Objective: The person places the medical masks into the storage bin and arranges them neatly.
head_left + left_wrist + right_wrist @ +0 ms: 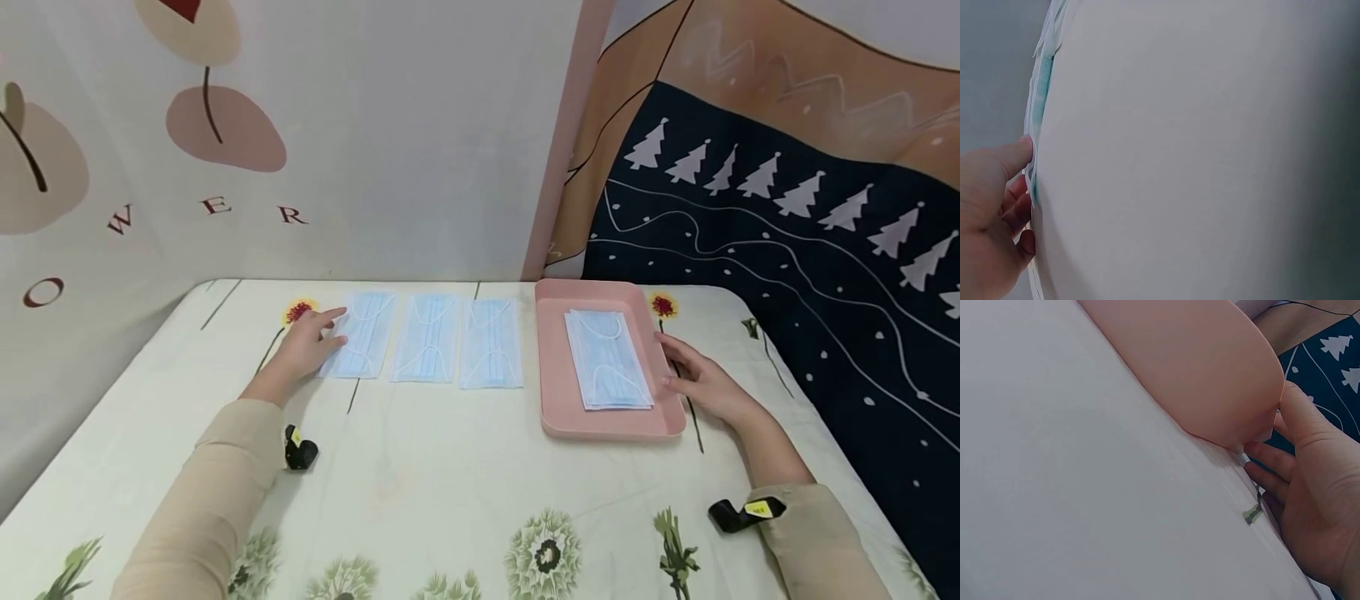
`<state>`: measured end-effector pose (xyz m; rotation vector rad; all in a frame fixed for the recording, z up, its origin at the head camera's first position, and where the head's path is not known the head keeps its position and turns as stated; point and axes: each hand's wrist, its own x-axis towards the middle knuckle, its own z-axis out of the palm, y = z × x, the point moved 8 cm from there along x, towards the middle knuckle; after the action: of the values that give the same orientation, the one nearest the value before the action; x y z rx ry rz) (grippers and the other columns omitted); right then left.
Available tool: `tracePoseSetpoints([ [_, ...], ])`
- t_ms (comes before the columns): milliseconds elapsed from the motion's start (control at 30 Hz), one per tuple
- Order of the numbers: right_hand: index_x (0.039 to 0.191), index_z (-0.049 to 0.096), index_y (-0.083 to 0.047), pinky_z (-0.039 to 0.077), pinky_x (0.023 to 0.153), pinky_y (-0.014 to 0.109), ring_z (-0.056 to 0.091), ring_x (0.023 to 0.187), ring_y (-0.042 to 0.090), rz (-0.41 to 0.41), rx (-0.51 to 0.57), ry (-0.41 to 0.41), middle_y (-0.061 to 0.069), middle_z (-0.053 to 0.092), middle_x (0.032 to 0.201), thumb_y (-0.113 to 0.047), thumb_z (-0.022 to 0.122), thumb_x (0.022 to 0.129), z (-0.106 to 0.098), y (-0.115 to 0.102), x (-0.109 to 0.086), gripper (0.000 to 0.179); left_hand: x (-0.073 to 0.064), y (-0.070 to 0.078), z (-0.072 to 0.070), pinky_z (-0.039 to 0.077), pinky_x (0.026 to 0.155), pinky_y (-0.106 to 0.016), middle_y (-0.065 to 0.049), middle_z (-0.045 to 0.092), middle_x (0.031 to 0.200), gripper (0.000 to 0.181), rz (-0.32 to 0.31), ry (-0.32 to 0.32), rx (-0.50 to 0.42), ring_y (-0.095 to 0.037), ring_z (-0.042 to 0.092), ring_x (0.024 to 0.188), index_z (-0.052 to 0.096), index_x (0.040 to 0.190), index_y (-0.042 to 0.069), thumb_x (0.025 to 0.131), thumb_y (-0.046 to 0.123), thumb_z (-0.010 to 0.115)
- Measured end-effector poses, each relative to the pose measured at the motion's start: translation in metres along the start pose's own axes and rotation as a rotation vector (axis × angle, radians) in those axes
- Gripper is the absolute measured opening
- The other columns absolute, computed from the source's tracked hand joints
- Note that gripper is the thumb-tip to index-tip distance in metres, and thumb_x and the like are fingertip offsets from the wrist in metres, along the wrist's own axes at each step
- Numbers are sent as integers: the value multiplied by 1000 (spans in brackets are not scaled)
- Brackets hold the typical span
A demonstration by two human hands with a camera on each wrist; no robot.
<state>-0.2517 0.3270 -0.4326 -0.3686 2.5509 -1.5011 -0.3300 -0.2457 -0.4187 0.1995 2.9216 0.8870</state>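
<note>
Three light blue face masks lie in a row: the left mask (362, 336), the middle mask (425, 337) and the right mask (491, 343). My left hand (303, 342) touches the left mask at its left side, index finger stretched over it and thumb apart from it. In the left wrist view that mask shows edge-on beside my thumb. A pink tray (558, 408) stands to the right of the row, holding a small stack of masks (609, 360), slightly turned. My right hand (705, 379) rests against the tray's right wall, fingers relaxed along the outside and thumb at the rim.
A white cloth with printed flowers covers the table (420, 467). Behind it hangs a pale printed curtain (420, 150); a dark cloth with white trees (750, 225) borders the right side. Black wrist devices (300, 450) sit at both sleeves.
</note>
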Motion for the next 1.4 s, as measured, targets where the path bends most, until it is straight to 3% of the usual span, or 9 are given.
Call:
tracePoseSetpoints([
  [167,153,18,-9,25,91,2,18,138,42,-5,10,2,25,26,150,-18,62,95,-1,0,0,74,4,2,0,40,79,-45,-26,47,120,53,3,-11,-4,-34,45,96,37,145,0,97,8,56],
  [433,154,19,-11,24,102,12,18,139,40,8,-16,5,24,26,151,-21,64,94,-1,1,1,75,5,2,2,41,80,-45,-25,47,119,50,-45,-33,-9,-34,44,97,41,142,-3,96,7,57],
  [533,154,19,-12,20,112,34,17,139,40,13,-16,4,24,25,151,-21,64,94,0,1,1,76,6,1,2,42,86,-49,-27,42,128,50,-57,-31,-19,-36,44,100,40,141,-5,96,6,58],
  [633,154,19,-12,15,109,55,17,139,40,17,-16,7,24,26,150,-21,65,93,-1,1,1,76,7,2,2,41,91,-51,-27,39,134,51,-51,-27,-21,-37,44,102,40,141,-5,95,4,58],
  [833,154,19,-11,14,107,59,17,139,41,19,-17,9,25,25,150,-21,65,93,-1,2,1,77,5,4,0,40,95,-54,-26,36,139,51,-50,-10,-56,-42,44,110,40,142,-4,94,2,58],
  [1000,154,19,-10,15,108,56,18,139,41,13,-16,12,25,26,150,-21,65,93,-1,1,1,77,1,2,-3,37,99,-56,-24,33,144,52,-71,17,-83,-47,40,122,39,144,0,95,3,58],
  [1133,153,20,-11,22,111,31,19,139,40,14,-23,15,24,28,150,-21,65,93,-2,2,1,76,0,2,-5,36,100,-55,-23,34,144,52,-72,39,-108,-45,39,125,40,144,1,94,2,58],
  [1267,153,20,-12,24,98,9,19,138,42,5,-23,14,25,27,150,-21,64,94,-2,2,1,75,-3,3,-7,38,98,-54,-21,36,144,53,-68,68,-143,-40,43,118,41,144,2,94,1,58],
  [1400,153,20,-10,24,94,5,18,138,43,-8,-13,11,26,26,150,-19,64,94,-1,1,0,74,-7,4,-10,43,91,-47,-19,37,144,54,-71,96,-162,-33,46,104,40,145,5,94,3,58],
])
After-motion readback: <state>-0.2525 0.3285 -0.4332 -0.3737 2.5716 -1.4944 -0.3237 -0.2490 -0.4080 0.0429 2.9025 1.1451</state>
